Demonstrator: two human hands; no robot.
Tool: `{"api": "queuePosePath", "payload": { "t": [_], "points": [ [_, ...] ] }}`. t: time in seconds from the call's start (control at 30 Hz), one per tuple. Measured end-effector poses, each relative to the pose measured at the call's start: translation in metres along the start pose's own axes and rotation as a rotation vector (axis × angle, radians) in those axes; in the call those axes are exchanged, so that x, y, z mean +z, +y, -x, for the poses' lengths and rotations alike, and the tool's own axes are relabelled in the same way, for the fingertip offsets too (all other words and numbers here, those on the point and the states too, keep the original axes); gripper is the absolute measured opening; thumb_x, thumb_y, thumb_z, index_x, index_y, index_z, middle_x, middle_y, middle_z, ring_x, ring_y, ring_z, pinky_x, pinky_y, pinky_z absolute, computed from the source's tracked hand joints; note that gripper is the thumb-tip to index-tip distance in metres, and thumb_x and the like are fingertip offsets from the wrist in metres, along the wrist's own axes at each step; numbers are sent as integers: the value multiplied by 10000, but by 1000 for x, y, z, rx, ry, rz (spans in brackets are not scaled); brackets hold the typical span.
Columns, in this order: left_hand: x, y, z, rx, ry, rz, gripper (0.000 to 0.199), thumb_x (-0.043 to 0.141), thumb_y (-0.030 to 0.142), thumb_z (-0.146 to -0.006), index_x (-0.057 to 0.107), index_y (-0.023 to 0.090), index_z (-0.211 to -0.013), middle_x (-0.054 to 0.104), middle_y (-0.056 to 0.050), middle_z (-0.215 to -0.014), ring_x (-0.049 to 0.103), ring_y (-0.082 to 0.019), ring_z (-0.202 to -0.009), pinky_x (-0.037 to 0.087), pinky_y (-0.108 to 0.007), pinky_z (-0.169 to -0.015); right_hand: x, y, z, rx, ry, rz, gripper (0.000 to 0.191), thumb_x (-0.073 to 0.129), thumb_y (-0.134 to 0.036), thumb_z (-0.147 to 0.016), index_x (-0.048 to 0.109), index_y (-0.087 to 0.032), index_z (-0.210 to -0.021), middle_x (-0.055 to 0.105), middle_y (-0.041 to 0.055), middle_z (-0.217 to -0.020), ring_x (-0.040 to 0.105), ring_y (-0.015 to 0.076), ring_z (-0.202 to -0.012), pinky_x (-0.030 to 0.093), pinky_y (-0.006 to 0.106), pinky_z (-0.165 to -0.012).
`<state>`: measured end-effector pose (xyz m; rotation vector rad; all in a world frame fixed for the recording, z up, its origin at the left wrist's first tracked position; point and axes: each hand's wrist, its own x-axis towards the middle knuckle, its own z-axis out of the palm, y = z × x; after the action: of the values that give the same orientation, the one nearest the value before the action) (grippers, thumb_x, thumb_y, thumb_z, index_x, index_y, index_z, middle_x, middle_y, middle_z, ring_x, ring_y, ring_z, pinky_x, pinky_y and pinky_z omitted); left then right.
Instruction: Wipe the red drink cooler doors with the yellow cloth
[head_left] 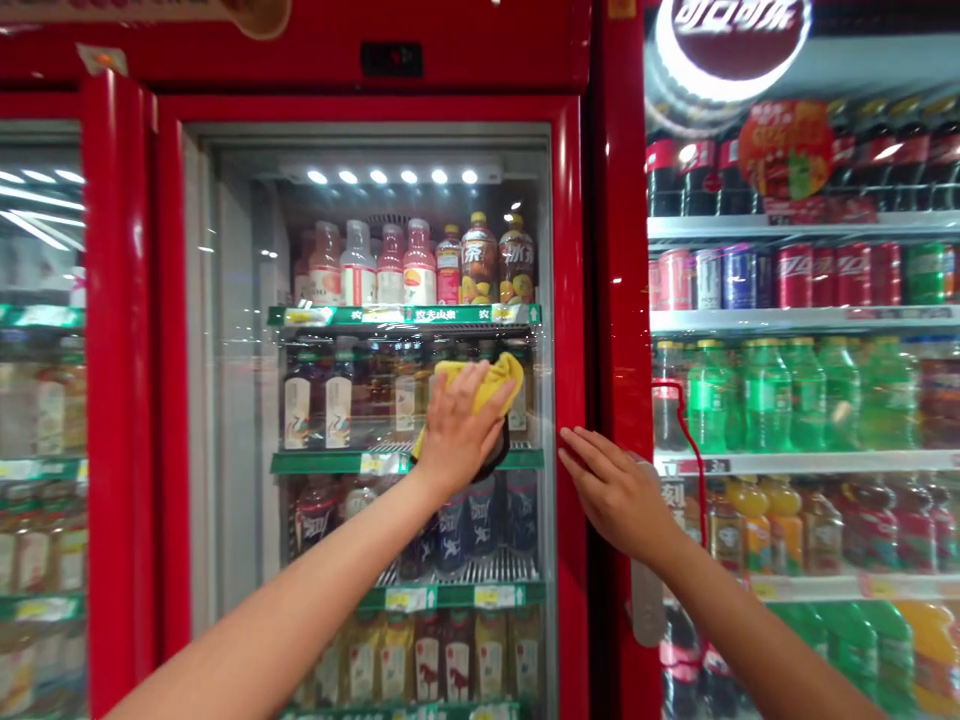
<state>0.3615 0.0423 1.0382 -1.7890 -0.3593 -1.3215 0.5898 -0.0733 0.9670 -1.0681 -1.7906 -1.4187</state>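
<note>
A folded yellow cloth (501, 376) lies under my left hand (463, 425), which presses it against the glass door (240, 400) of a red drinks fridge. Its fingers rest over the cloth, and part of the cloth is hidden beneath the palm. A dark shape, perhaps the hand's reflection, shows behind it. My right hand (611, 490) holds nothing. With fingers stretched out, it reaches to the red door frame (570, 560), fingertips at its right side. Near that wrist is a grey door handle (646, 600).
Behind the glass stand bottles (418, 265) on green-edged shelves (405, 316). To the right, another fridge holds cans (795, 276) and green bottles (765, 400) under a round lit sign (733, 40). A third red-framed fridge (116, 400) adjoins at left.
</note>
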Motion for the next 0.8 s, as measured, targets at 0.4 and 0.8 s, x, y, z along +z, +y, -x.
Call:
{"api": "queuePosePath", "payload": {
  "t": [0.4,0.8],
  "points": [
    [26,59,29,327,23,69,542,631,308,-899,521,292,-1429,484,-79,-1527,315,-294,-1500,202,-539,-1265,-23,6,-10,260,149,-248,358,525,-130,-927,704,-206,-1227,696,116,-1304,635,263,-1230,555,473,-1027],
    [44,70,-55,138,49,-34,513,590,326,-917,530,216,-1415,490,-139,-1532,365,-307,-1476,204,-572,-1255,-22,28,-72,646,534,-665,321,545,-284,-933,737,-269,-1190,747,63,-1211,693,233,-1125,526,480,-1041]
  ]
}}
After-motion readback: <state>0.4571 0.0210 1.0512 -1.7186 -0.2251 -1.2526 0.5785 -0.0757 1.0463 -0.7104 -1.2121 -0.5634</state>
